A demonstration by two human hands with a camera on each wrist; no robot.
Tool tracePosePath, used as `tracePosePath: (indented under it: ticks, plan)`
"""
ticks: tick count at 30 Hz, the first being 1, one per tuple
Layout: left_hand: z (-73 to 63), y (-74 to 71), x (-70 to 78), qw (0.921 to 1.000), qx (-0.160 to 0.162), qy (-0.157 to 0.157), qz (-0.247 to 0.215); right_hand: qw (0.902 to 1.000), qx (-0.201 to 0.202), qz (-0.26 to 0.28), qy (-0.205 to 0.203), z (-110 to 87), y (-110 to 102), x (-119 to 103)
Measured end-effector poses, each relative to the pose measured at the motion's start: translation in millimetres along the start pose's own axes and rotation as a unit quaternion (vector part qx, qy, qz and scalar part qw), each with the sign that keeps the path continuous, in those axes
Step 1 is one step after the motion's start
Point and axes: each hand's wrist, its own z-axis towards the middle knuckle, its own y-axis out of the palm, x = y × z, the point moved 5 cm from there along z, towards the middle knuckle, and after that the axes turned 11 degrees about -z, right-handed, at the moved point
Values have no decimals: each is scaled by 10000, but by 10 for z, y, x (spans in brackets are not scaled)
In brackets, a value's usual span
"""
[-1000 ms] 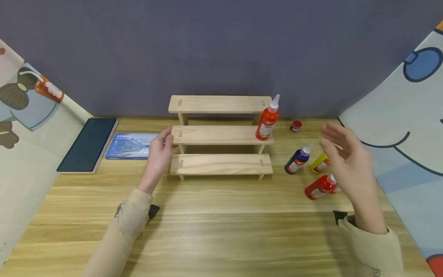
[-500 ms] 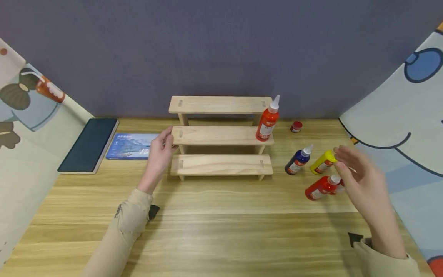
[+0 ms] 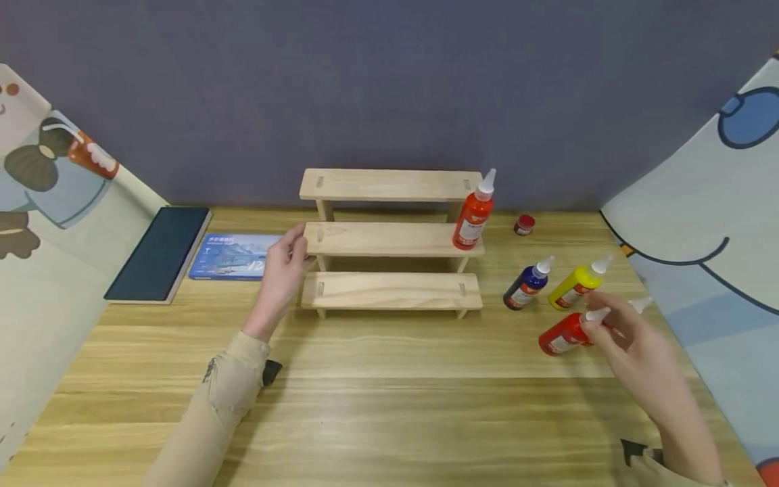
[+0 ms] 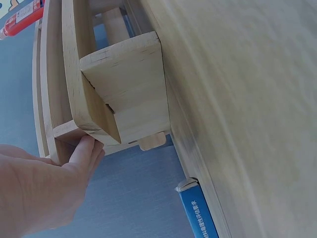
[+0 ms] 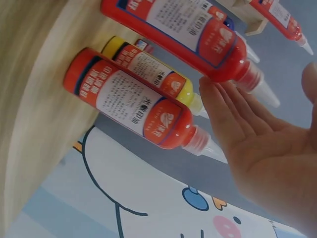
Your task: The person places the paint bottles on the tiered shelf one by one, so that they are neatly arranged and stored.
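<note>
My left hand (image 3: pixel 281 270) grips the left end of the middle step of a three-tier wooden display rack (image 3: pixel 377 238); the left wrist view shows fingers (image 4: pixel 85 151) against the step's end. My right hand (image 3: pixel 639 358) is beside the front red squeeze bottle (image 3: pixel 561 336), near its white nozzle. In the right wrist view its fingers (image 5: pixel 225 106) are extended behind that bottle's shoulder, with the thumb apart; contact is unclear. A second red squeeze bottle (image 5: pixel 129 99) stands close by, mostly hidden by the hand in the head view. Another red squeeze bottle (image 3: pixel 471 223) stands on the middle step's right end.
Yellow (image 3: pixel 572 287) and dark blue (image 3: pixel 526 287) squeeze bottles stand behind the front red one. A small red-lidded jar (image 3: pixel 524 224) is farther back. Left of the rack lie a blue box (image 3: pixel 228 258) and a dark book (image 3: pixel 159 253). Partitions (image 3: pixel 389 101) border the table.
My right hand has come down and toward the near right from above the yellow bottle, to the front red bottle's nozzle. The left hand stays on the rack.
</note>
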Motion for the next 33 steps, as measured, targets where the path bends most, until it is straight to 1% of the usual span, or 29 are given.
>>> tracePosePath:
  ticks: [4,11,15,22,26,33]
  plan:
    - [4,1,1,10000,36,-13,-19,9999,-154,27,-25,-11,65,25]
    - [3,8,4,10000,21,-16,-47,9996,-165,193,-136,-16,152,63]
    - [1,0,6,10000,22,-1,-19,9995,-227,204,-92,-21,179,97]
    - [5,-8,11,10000,16,-3,-7,9992,-357,-76,-132,-31,202,138]
    - [7,-10,8,10000,19,-28,-32,9990,-405,-197,-65,-38,205,160]
    - [8,-7,6,9999,-36,-37,-89,9991,-358,-226,-5,-41,207,176]
